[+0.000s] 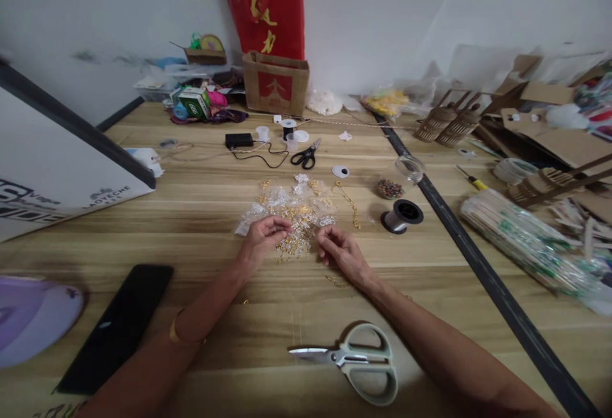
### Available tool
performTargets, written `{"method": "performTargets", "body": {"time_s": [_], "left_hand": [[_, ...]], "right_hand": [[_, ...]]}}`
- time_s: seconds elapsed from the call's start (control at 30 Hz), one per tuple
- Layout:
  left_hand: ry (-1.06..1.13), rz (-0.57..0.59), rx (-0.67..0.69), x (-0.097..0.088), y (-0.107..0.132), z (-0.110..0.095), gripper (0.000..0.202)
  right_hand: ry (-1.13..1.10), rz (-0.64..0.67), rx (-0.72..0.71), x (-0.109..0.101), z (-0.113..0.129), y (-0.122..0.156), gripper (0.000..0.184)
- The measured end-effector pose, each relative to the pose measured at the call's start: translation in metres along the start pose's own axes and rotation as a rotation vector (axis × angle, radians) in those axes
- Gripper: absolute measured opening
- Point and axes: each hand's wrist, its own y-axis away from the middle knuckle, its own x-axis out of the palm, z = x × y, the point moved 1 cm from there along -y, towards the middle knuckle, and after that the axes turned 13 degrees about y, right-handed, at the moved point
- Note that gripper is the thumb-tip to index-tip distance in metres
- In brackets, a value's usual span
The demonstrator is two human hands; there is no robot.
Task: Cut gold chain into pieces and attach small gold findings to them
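Observation:
My left hand is at the left side of a loose pile of small gold and clear beads, thumb and fingers brought together in a pinch. Anything between those fingertips is too small to make out. At the pile's right side, my right hand has its fingers curled against the thumb, and what they hold is likewise hidden. Small clear plastic bags lie behind the beads. A gold chain rests behind my right hand, and a shorter gold chain piece lies beside its wrist.
Large pale-handled scissors lie between my forearms. A black phone-like slab is at left. Behind the beads are black scissors and a black adapter. To the right stand a wire spool and a bead jar.

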Motion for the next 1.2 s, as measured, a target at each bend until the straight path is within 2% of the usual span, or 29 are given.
{"method": "performTargets", "body": {"time_s": [0.1, 0.27, 0.4, 0.6, 0.77, 0.97, 1.1, 1.2], "left_hand": [[0.04, 0.041, -0.025, 0.006, 0.002, 0.003, 0.02], [0.065, 0.116, -0.01, 0.015, 0.005, 0.005, 0.016], [0.027, 0.109, -0.006, 0.018, 0.008, 0.003, 0.015], [-0.062, 0.149, 0.136, 0.017, 0.008, 0.002, 0.012], [-0.272, 0.167, 0.303, 0.016, 0.009, -0.002, 0.012], [-0.6, 0.222, 0.524, 0.017, 0.012, -0.002, 0.022], [-0.736, 0.356, 0.545, 0.016, 0.014, 0.005, 0.027], [-0.774, 0.394, 0.543, 0.015, 0.015, 0.006, 0.024]], "right_hand": [[0.006, 0.031, -0.048, 0.002, 0.002, 0.001, 0.032], [-0.048, 0.158, -0.032, 0.01, 0.007, 0.001, 0.033], [-0.102, 0.202, -0.025, 0.013, 0.006, 0.0, 0.033], [-0.096, 0.182, -0.015, 0.012, 0.001, -0.002, 0.034], [-0.123, 0.167, -0.014, 0.012, 0.001, -0.002, 0.032], [-0.12, 0.169, 0.007, 0.012, 0.002, -0.002, 0.034], [-0.105, 0.17, -0.004, 0.012, 0.001, -0.003, 0.035], [-0.072, 0.171, -0.025, 0.011, 0.001, -0.003, 0.033]]}}
